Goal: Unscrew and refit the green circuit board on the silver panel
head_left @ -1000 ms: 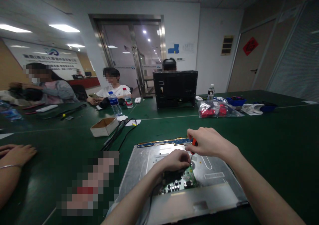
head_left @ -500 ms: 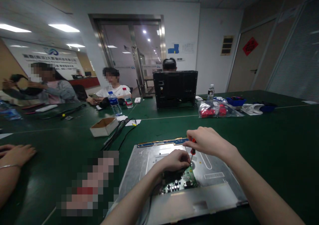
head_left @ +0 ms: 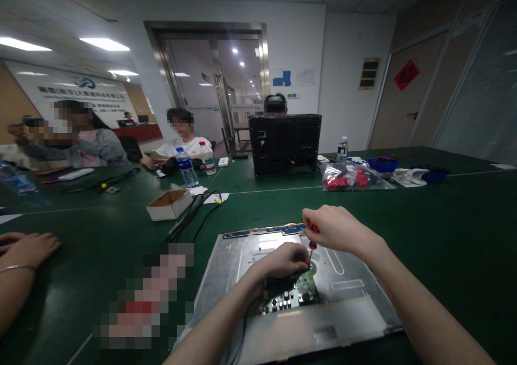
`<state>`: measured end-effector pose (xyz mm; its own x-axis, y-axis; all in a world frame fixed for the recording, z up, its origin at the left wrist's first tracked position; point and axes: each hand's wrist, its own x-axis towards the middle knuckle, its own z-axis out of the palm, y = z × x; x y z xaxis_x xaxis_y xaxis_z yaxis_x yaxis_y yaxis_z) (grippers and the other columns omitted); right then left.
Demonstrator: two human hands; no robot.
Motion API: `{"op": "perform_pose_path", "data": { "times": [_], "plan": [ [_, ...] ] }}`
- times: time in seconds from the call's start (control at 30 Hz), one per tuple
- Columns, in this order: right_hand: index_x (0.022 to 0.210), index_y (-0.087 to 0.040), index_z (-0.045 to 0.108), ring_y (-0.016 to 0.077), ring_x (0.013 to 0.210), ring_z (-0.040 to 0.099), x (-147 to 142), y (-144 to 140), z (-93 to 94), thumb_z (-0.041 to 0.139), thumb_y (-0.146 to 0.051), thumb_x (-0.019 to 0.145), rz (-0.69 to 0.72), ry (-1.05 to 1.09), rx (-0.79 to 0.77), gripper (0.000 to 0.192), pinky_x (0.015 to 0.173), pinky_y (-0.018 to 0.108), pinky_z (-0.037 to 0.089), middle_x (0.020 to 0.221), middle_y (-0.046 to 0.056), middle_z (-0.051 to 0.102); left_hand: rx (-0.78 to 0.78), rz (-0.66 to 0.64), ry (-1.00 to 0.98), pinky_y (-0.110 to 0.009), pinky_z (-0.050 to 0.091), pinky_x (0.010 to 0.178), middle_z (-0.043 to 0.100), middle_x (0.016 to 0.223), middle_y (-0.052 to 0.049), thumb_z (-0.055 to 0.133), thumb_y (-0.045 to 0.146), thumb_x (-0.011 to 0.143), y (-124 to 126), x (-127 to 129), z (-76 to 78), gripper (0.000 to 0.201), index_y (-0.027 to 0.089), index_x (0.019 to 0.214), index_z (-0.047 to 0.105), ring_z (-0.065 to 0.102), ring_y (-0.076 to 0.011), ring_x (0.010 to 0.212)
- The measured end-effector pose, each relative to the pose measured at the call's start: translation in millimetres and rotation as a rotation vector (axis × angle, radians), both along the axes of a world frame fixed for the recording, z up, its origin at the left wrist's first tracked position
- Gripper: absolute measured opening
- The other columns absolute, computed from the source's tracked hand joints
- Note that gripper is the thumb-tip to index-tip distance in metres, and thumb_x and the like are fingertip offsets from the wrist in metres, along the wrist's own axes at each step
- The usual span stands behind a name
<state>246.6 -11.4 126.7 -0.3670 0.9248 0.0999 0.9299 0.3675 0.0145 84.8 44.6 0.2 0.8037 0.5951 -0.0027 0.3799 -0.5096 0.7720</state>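
1. Step in hand, as I read it: driving a screw at the top edge of the board (head_left: 297, 292), which sits on the panel (head_left: 351, 311) at 6 o'clock on the surface (head_left: 444, 219).
2. My right hand (head_left: 337, 229): fingers clamped on the screwdriver (head_left: 312, 236), held near upright, tip down at the board's 12 o'clock edge.
3. My left hand (head_left: 285, 260): fingers curled together, pressing on the board just beside the tip.
4. Next move calls for: tip kept seated, straight downward pressure, left hand steadying the board. Screw itself too small to see.
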Motion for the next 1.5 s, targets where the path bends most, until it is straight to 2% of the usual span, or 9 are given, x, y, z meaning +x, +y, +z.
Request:
{"op": "perform_pose_path", "data": {
  "times": [0.3, 0.77, 1.1, 1.33, 1.5],
  "plan": [
    [0.086, -0.022, 0.058, 0.0161, 0.064, 0.057, 3.1, 0.8, 0.9, 0.048, -0.031, 0.084, 0.004, 0.004, 0.006, 0.013, 0.052, 0.025, 0.025, 0.074, 0.002, 0.064, -0.008, 0.002, -0.016, -0.02, 0.041, 0.065, 0.064, 0.076, 0.0, 0.059, 0.008, 0.076, -1.8, 0.8, -0.8, 0.007, 0.013, 0.079, 0.062, 0.056, -0.0133, 0.07],
    [0.087, -0.022, 0.059, 0.0167, 0.07, 0.059, 7.1, -0.3, 4.4, 0.048, -0.032, 0.086, -0.021, 0.038, -0.048, 0.015, 0.054, 0.026, 0.03, 0.077, 0.003, 0.065, -0.002, 0.009, -0.005, -0.019, 0.039, 0.061, 0.059, 0.071, 0.002, 0.059, 0.01, 0.074, -0.1, 0.2, -1.8, 0.006, 0.014, 0.078, 0.063, 0.051, -0.012, 0.065],
    [0.087, -0.021, 0.06, 0.0174, 0.067, 0.058, 7.0, 1.6, 0.2, 0.048, -0.034, 0.085, 0.008, 0.026, -0.009, 0.018, 0.052, 0.025, 0.027, 0.076, 0.004, 0.064, -0.017, -0.007, -0.011, -0.02, 0.04, 0.063, 0.06, 0.072, 0.002, 0.059, 0.008, 0.075, 0.3, 0.0, -1.6, 0.007, 0.014, 0.078, 0.063, 0.053, -0.0125, 0.067],
    [0.092, -0.023, 0.06, 0.0205, 0.073, 0.06, 7.4, 1.7, 0.8, 0.054, -0.048, 0.082, 0.012, 0.027, -0.02, 0.028, 0.055, 0.026, 0.03, 0.082, 0.005, 0.066, -0.008, -0.013, -0.014, -0.021, 0.04, 0.064, 0.059, 0.072, 0.002, 0.06, 0.009, 0.074, 2.4, -0.1, -3.7, 0.006, 0.013, 0.077, 0.063, 0.053, -0.0132, 0.068],
    [0.095, -0.025, 0.06, 0.0203, 0.077, 0.06, 10.0, 1.4, 0.9, 0.065, -0.035, 0.073, 0.046, 0.054, -0.074, 0.025, 0.054, 0.026, 0.029, 0.085, 0.002, 0.066, -0.009, -0.018, -0.013, -0.02, 0.04, 0.064, 0.06, 0.072, 0.002, 0.06, 0.008, 0.074, 4.1, -0.5, -5.9, 0.009, 0.013, 0.079, 0.064, 0.054, -0.0129, 0.068]
  ]
}}
